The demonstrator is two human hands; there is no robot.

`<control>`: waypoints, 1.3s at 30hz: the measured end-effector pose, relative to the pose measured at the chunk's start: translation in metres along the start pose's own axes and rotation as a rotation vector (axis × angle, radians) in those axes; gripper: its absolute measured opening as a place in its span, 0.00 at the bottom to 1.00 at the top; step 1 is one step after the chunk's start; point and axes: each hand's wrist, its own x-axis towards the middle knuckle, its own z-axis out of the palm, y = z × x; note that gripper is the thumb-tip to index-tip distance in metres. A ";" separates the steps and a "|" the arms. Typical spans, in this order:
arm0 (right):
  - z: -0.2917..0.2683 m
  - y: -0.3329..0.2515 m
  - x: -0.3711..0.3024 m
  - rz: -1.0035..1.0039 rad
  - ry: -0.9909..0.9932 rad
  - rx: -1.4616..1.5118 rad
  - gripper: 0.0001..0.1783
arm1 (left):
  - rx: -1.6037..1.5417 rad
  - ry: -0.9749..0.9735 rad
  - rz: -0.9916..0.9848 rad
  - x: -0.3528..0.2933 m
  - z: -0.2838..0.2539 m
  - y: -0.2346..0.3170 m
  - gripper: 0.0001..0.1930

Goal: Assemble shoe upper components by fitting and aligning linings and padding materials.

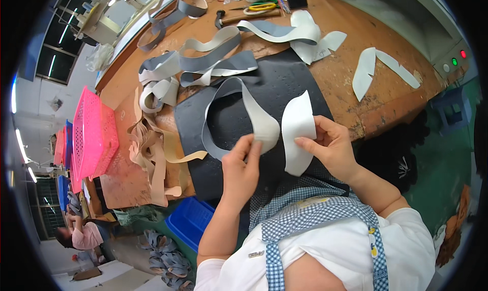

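My left hand (pixel 241 165) pinches the wide rounded end of a long curved strip (pixel 264 127), off-white on one face and grey on the other. The rest of this strip loops back over a black mat (pixel 310 93). Between the thumb and fingers of my right hand (pixel 333 146) is a white curved cut piece (pixel 299 131), stiff-looking and held upright. A small gap separates the two pieces. Beyond the mat's far edge, more grey and off-white strips (pixel 211 57) lie curled together. White cut pieces (pixel 305 34) rest beside them.
Beige scrap strips (pixel 157 159) hang over the table's left side, near a pink basket (pixel 94 133). A hammer (pixel 219 19) and yellow-handled scissors (pixel 262 8) lie at the back. More white pieces (pixel 364 72) lie right. A blue bin (pixel 190 222) stands below; another person (pixel 84 235) sits far left.
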 end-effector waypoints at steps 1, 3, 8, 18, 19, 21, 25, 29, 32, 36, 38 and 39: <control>0.002 -0.002 0.003 -0.005 -0.002 -0.024 0.14 | -0.140 -0.005 -0.015 0.006 -0.002 0.000 0.11; 0.008 -0.003 0.009 -0.019 -0.013 -0.044 0.15 | -0.273 -0.002 -0.021 0.012 -0.006 0.001 0.13; 0.023 0.000 0.024 -0.092 -0.058 -0.009 0.17 | -0.638 -0.158 -0.207 0.009 -0.009 0.006 0.17; 0.035 0.011 0.038 -0.197 -0.046 -0.129 0.16 | -0.704 -0.221 -0.239 0.010 -0.011 0.000 0.18; 0.035 0.011 0.038 -0.206 -0.043 -0.144 0.16 | -0.706 -0.220 -0.240 0.009 -0.011 0.000 0.18; 0.036 0.012 0.038 -0.214 -0.041 -0.159 0.16 | -0.711 -0.217 -0.236 0.009 -0.011 0.000 0.18; 0.039 0.012 0.036 -0.223 -0.025 -0.189 0.15 | -0.718 -0.216 -0.231 0.009 -0.011 -0.001 0.18; 0.042 0.015 0.035 -0.245 -0.012 -0.217 0.14 | -0.730 -0.207 -0.267 0.006 -0.013 -0.003 0.19; 0.044 0.016 0.034 -0.266 -0.007 -0.254 0.15 | -0.700 -0.186 -0.238 0.005 -0.011 0.000 0.18; 0.044 0.014 0.033 -0.265 -0.001 -0.249 0.13 | -0.599 -0.114 -0.207 0.003 -0.008 -0.005 0.17; 0.037 -0.003 0.041 -0.109 -0.099 -0.397 0.11 | -0.634 -0.129 -0.259 0.000 -0.012 -0.009 0.16; 0.036 -0.005 0.046 -0.053 -0.072 -0.393 0.13 | -0.671 -0.134 -0.270 0.000 -0.013 -0.010 0.17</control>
